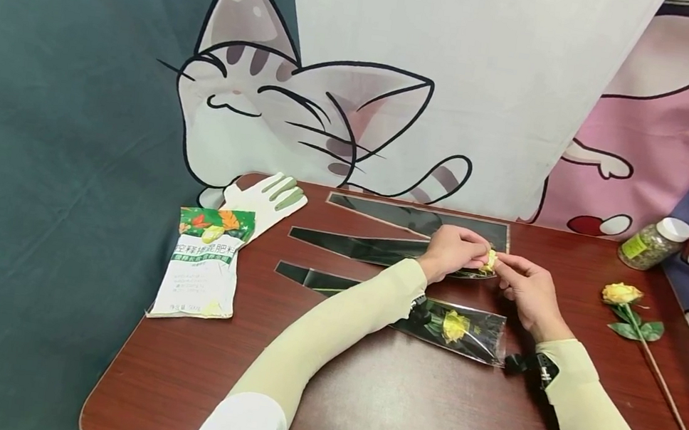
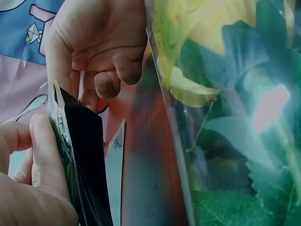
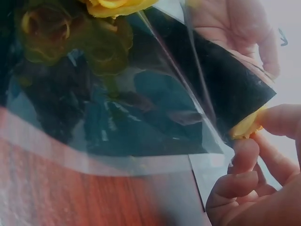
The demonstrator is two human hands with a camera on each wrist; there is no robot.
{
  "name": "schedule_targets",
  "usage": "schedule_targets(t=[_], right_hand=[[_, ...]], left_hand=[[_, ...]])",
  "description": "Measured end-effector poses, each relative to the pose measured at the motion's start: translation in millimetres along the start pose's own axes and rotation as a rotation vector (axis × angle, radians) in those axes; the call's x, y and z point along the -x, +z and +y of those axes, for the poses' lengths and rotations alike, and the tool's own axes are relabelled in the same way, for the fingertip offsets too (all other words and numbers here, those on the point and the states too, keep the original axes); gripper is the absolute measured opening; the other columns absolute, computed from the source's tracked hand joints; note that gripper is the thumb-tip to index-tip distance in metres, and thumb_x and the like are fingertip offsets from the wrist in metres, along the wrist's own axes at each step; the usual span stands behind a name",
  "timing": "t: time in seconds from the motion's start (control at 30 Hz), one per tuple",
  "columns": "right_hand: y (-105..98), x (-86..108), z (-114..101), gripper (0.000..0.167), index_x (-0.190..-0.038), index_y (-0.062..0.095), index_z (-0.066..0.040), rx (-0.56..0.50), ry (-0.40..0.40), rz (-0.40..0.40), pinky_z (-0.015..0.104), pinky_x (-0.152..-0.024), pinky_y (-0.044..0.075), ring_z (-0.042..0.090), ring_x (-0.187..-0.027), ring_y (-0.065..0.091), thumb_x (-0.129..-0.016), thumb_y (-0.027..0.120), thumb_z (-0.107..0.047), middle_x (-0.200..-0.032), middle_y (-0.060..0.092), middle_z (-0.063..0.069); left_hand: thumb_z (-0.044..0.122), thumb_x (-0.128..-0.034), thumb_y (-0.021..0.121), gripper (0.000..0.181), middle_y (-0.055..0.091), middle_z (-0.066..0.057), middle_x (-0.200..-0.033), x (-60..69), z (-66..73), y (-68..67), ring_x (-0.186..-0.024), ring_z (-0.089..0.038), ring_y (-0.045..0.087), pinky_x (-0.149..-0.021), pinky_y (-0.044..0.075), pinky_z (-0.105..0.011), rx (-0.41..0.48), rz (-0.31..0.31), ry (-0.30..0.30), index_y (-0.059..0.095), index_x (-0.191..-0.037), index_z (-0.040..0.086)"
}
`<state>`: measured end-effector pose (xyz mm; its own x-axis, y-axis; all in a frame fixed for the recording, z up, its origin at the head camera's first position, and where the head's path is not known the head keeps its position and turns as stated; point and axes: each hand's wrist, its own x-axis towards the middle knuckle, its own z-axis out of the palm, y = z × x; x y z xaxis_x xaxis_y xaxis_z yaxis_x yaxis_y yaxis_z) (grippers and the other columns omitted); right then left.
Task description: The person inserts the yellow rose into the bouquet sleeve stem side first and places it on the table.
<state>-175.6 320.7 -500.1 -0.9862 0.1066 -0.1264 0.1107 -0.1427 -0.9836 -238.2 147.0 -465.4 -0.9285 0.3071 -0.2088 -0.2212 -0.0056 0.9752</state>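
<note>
1. Reddish brown, the bench (image 1: 418, 403) is our work surface; we should work low over it so the film has support.
2. The filled sleeve (image 1: 487, 334), clear in front and dark behind, lies nearest us with a yellow rose (image 1: 455, 326) inside; we can take its fit as our pattern and keep our wrists from creasing it.
3. Just beyond it is the middle sleeve (image 1: 360, 247), the one we are working; we would do well to hold its mouth wide so no petal snags.
4. The loose rose (image 1: 635, 327) lies well apart at the right, and can wait there.
5. Our hands come close together at that mouth: the left hand (image 1: 452, 254) pinches the film, the right hand (image 1: 531, 295) pinches yellow petals.
6. Smallest, the held bloom (image 1: 491, 261) sits at the middle sleeve's mouth; how deep it goes, we cannot tell. Light fingertips, easing petals inward, should spare them tearing.
</note>
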Motion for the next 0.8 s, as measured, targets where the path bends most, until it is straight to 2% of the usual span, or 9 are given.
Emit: schedule_targets(t=[0.2,0.33,0.43,0.5,0.63,0.8], right_hand=[[2.8,-1.3,2.1,0.013,-0.102,0.083,-0.024,0.118,-0.040,0.004,0.016,-0.043,0.037,0.000,-0.051,0.047,-0.098,0.077,-0.013,-0.068,0.065,-0.014],[5.3,-2.1,2.9,0.013,-0.109,0.083,-0.022,0.263,-0.092,0.009,0.019,-0.046,0.042,0.002,-0.052,0.050,-0.097,0.080,-0.018,-0.077,0.071,-0.019],[7.4,-2.8,2.7,0.014,-0.109,0.082,-0.025,0.344,-0.123,0.006,0.020,-0.048,0.046,0.002,-0.054,0.052,-0.097,0.080,-0.018,-0.083,0.074,-0.023],[7.8,-3.8,3.3,0.016,-0.105,0.081,-0.029,0.363,-0.130,-0.007,0.020,-0.048,0.045,0.002,-0.053,0.051,-0.097,0.079,-0.015,-0.084,0.074,-0.024],[7.5,-6.2,5.6,0.028,-0.096,0.077,-0.038,0.383,-0.136,-0.038,0.019,-0.045,0.042,0.001,-0.050,0.048,-0.098,0.077,-0.010,-0.081,0.072,-0.024],[6.8,-7.6,6.2,0.023,-0.095,0.078,-0.037,0.421,-0.130,-0.039,0.020,-0.041,0.038,0.001,-0.046,0.044,-0.097,0.078,-0.014,-0.075,0.069,-0.020]], left_hand=[[0.002,-0.0955,0.075,0.007,0.078,-0.006,-0.073,1.8,-0.4,-0.2,-0.063,-0.006,0.073,-0.068,0.065,-0.023,0.019,-0.016,0.012,0.082,-0.094,0.000],[0.003,-0.0957,0.075,0.008,0.078,-0.006,-0.072,3.9,0.6,0.3,-0.061,-0.007,0.074,-0.068,0.065,-0.024,-0.002,-0.022,0.014,0.082,-0.092,0.003],[0.003,-0.0952,0.075,0.010,0.078,-0.006,-0.072,5.3,0.7,1.0,-0.061,-0.008,0.075,-0.068,0.065,-0.024,-0.002,-0.017,0.007,0.081,-0.089,0.006],[0.002,-0.0951,0.075,0.012,0.078,-0.006,-0.072,5.8,0.4,1.6,-0.062,-0.007,0.074,-0.068,0.065,-0.023,0.007,-0.016,0.000,0.081,-0.086,0.007],[0.000,-0.0947,0.075,0.008,0.077,-0.007,-0.072,6.4,-0.4,3.1,-0.061,-0.006,0.073,-0.066,0.064,-0.022,0.027,-0.007,-0.007,0.081,-0.091,0.001],[0.000,-0.0946,0.074,0.009,0.077,-0.007,-0.071,6.4,-1.8,5.7,-0.059,-0.005,0.071,-0.066,0.064,-0.022,0.044,0.005,-0.008,0.081,-0.098,-0.005]])
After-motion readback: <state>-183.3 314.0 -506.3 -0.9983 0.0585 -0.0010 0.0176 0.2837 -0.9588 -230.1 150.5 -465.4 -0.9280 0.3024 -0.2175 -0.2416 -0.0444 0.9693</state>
